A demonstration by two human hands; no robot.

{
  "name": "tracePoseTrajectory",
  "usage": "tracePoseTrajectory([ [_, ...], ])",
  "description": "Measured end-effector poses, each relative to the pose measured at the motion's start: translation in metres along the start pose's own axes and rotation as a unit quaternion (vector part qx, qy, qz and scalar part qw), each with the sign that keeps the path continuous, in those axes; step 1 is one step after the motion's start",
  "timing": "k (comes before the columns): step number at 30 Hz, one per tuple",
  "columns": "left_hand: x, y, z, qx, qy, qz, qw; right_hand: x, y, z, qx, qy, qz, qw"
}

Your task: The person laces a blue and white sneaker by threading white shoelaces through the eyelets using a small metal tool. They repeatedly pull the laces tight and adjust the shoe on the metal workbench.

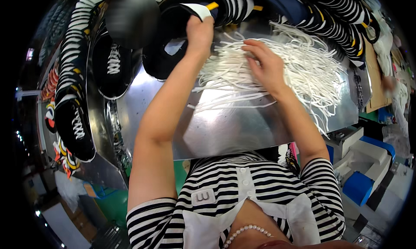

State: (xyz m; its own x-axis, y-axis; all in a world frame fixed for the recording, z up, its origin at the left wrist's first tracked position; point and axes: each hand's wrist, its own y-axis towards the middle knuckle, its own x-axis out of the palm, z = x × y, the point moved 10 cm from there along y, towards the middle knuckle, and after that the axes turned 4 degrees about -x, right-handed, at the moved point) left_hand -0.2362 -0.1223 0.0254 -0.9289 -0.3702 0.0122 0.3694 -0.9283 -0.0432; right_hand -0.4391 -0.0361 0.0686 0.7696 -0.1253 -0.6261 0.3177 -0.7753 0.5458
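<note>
My left hand reaches to the far side of the metal table, its fingers closed on the edge of a black shoe upper beside a white lining and a yellow tab. Part of the upper is hidden behind my hand and forearm. To the right, my right hand hovers over or touches a wide heap of white shoelaces. Its thumb and fingers are apart, and I see nothing held between them. A few laces lie loose along the heap's near edge.
Rows of nested black-and-white shoe uppers line the left side and back right. A laced black upper lies left of my left hand. A blurred dark round object blocks part of the back. The metal tabletop ends before my body.
</note>
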Motion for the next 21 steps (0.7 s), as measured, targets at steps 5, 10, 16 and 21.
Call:
tracePoseTrajectory([
  [5, -0.095, -0.042, 0.059, 0.042, -0.138, -0.007, 0.989, 0.013, -0.044, -0.055, -0.039, 0.014, -0.176, 0.984],
  [10, -0.127, -0.127, 0.123, 0.004, -0.327, -0.181, 0.927, 0.074, -0.090, -0.070, -0.014, -0.085, -0.262, 0.961],
  [16, -0.179, -0.224, 0.129, 0.008, -0.598, -0.363, 0.714, 0.047, -0.070, -0.033, 0.091, 0.078, -0.193, 0.974],
  [21, -0.210, -0.236, -0.057, -0.173, -0.542, -0.242, 0.786, -0.085, -0.016, -0.057, 0.132, 0.562, -0.006, 0.816],
])
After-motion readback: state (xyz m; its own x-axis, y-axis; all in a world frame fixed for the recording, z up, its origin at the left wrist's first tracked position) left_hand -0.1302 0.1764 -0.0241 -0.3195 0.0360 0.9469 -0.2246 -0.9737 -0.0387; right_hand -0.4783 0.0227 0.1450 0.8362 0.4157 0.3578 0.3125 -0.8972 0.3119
